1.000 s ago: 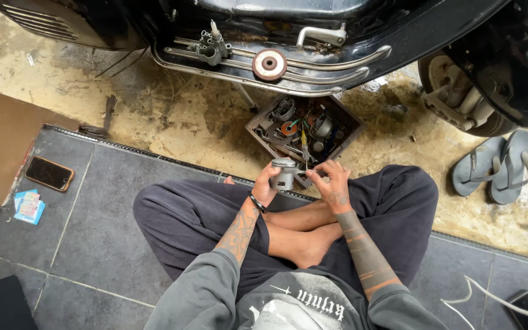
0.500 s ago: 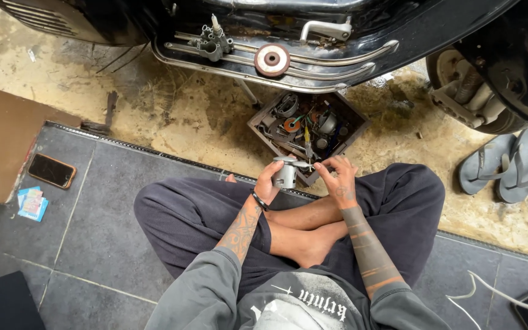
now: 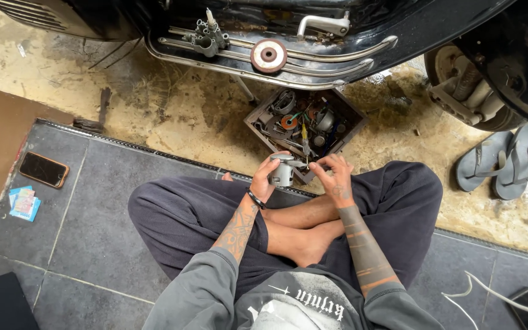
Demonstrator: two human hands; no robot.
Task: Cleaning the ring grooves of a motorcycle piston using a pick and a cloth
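— Hands first: what have they got?

— Left hand [image 3: 265, 178] is wrapped around a small grey metal cylinder [image 3: 283, 172], fingers closed on its side, holding it upright over the crossed legs. Right hand [image 3: 332, 178] sits just beside it, fingertips pinched together at the part's upper edge; whether it grips a thin tool or only touches the metal is too small to tell.

— And where is the part in relation to everything else?

— In the air, in front of the person's lap, just at the near corner of a dark wooden parts box [image 3: 343, 111]. That box sits on the rough concrete floor [image 3: 172, 116] and is crammed with oily bits, a screwdriver among them.

— Beyond the box?

— A scooter's underside: the chrome-trimmed footboard [image 3: 337, 67] carries a rusty round disc [image 3: 268, 55] and a small carburettor-like casting [image 3: 206, 38]. The scooter's wheel [image 3: 459, 85] shows at the right, with a pair of grey flip-flops [image 3: 501, 160] near it.

— Anything on the person's left?

— On the grey tiles [image 3: 74, 232], well apart from the hands, lie a phone in an orange case [image 3: 43, 169] and a small blue packet [image 3: 24, 203], beside a sheet of brown cardboard [image 3: 1, 146].
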